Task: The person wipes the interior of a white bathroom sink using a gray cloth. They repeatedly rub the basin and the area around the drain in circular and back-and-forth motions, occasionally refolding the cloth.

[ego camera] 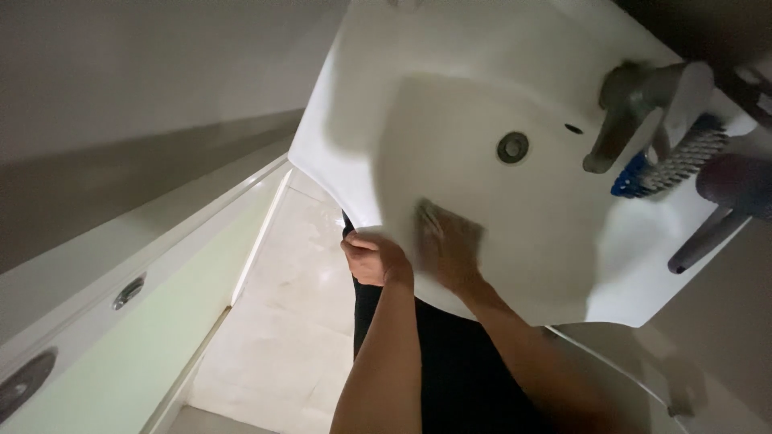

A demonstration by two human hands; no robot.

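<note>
dim bathroom, pale tiled floor (281,321); white sink (362,96) with bare basin, drain (512,147) at centre; left hand (371,259) clenched on sink's front rim; right hand (447,247) blurred, flat inside basin, grip unclear; tap (623,108) and blue brush (663,165) on ledge

no packages, labels, signs or screens show anywhere in this view.
</note>
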